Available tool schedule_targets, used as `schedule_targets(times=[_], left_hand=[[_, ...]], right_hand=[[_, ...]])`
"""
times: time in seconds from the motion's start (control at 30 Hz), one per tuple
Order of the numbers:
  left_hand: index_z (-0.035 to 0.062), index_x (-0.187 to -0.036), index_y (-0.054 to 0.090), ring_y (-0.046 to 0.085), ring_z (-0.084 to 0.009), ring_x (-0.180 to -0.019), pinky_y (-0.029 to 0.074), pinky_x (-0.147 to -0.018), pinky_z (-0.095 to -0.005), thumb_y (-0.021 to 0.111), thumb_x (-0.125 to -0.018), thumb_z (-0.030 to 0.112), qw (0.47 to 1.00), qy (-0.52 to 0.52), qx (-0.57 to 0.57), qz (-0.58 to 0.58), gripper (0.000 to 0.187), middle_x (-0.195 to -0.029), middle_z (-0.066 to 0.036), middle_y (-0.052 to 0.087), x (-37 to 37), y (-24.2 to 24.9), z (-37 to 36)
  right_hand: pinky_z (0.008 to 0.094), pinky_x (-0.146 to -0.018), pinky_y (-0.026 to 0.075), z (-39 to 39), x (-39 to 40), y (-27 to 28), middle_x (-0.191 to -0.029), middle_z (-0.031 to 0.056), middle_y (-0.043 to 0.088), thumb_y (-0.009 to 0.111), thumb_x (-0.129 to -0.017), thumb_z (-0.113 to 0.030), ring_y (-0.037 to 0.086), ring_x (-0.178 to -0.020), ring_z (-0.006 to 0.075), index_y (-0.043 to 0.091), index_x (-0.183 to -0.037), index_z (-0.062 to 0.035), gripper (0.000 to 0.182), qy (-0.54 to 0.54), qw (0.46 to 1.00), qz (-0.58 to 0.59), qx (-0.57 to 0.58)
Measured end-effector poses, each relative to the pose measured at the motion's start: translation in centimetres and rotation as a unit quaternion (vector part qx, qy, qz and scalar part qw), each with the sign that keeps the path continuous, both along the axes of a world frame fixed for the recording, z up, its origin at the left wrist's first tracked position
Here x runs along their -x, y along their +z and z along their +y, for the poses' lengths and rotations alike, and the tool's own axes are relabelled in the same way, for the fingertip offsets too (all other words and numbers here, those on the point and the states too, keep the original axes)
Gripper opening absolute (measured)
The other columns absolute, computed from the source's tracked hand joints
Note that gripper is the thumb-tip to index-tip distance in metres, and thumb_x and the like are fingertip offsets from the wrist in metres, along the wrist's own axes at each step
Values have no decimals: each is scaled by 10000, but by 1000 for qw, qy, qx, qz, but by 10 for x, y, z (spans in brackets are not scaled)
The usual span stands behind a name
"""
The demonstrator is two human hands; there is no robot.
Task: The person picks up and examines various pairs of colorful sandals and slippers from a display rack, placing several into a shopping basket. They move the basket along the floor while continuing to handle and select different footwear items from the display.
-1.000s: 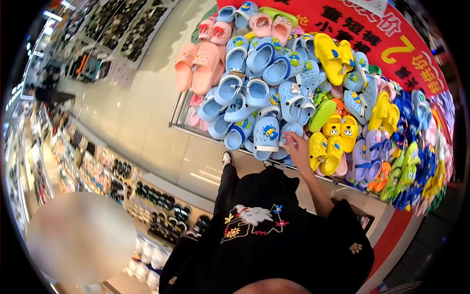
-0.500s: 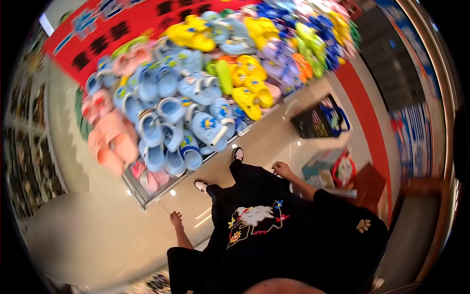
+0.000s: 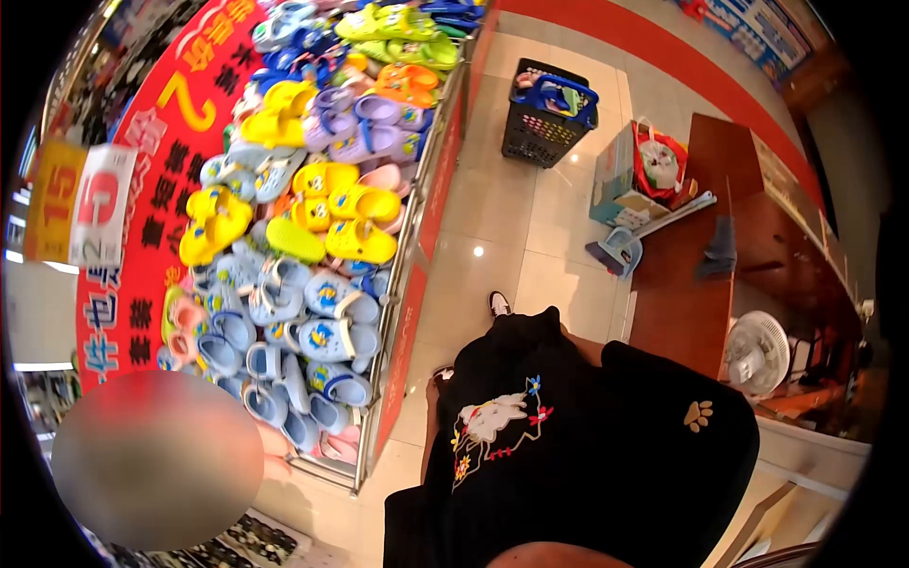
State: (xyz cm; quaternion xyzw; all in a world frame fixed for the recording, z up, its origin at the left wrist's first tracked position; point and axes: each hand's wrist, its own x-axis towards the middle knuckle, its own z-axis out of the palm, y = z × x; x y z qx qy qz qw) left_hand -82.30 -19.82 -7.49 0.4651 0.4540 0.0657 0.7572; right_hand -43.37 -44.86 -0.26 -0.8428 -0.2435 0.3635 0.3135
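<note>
My left arm hangs beside the black shirt (image 3: 587,445); a narrow strip of skin shows above the pale floor, and its fingers cannot be made out. On the other side, a short piece of my right forearm comes out of the black sleeve, with the hand hidden behind dark cloth. Colourful clogs fill a display bin to the left, with blue clogs (image 3: 331,336) nearest me and yellow clogs (image 3: 360,241) farther along. Neither arm visibly touches the bin.
A black basket with blue handles (image 3: 544,123) stands on the floor ahead. To the right are a box with a red bag (image 3: 660,166), a dustpan (image 3: 620,251), a brown counter (image 3: 677,284) and a white fan (image 3: 757,352). A round blur (image 3: 156,459) covers the lower left.
The view has turned right and shifted along the bin. The basket and counter show more fully, and the bin stands more upright in view. My right hand has gone out of sight.
</note>
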Motion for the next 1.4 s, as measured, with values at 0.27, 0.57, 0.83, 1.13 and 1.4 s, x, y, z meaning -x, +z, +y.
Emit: schedule_targets(times=[0.27, 0.57, 0.83, 1.13, 1.4], left_hand=[[5, -1065, 572, 633, -199, -830, 499, -747, -314, 498, -927, 241, 958, -147, -216, 119, 283, -894, -109, 653, -83, 49, 26], [-5, -1077, 560, 607, -182, -909, 469, -834, -306, 479, -941, 226, 956, -151, -225, 116, 281, -976, -119, 635, -226, 112, 45], [8, -1044, 589, 598, -174, -893, 461, -802, -289, 475, -944, 237, 937, -228, -217, 148, 274, -933, -94, 639, -325, 87, 75], [12, -990, 625, 625, -244, -910, 473, -803, -336, 562, -833, 412, 910, -370, -126, 143, 435, -966, -164, 656, -398, -14, 139], [10, -1080, 565, 606, -175, -858, 505, -729, -290, 468, -932, 230, 959, -255, -95, 77, 283, -912, -120, 617, -591, 94, 191]], right_hand=[[325, -621, 510, 6, -83, 5, -775, 136, 650, 502, -826, -206, 641, -710, 221, 623, -868, -10, 234, -163, 979, 116, 28], [323, -535, 519, -8, -150, 21, -800, 137, 653, 459, -871, -217, 639, -642, 198, 578, -1011, -27, 264, -243, 937, 244, 55], [353, -659, 511, -36, -141, -45, -864, 172, 655, 455, -876, -246, 632, -753, 261, 634, -965, -12, 307, -254, 964, 72, -30], [348, -742, 492, -51, -177, -34, -890, 177, 654, 520, -864, -252, 635, -824, 274, 642, -935, 6, 294, -323, 936, 116, 78], [344, -733, 491, 35, -320, 34, -876, 173, 655, 522, -865, -254, 636, -817, 271, 641, -941, 7, 297, -322, 943, 68, 43]])
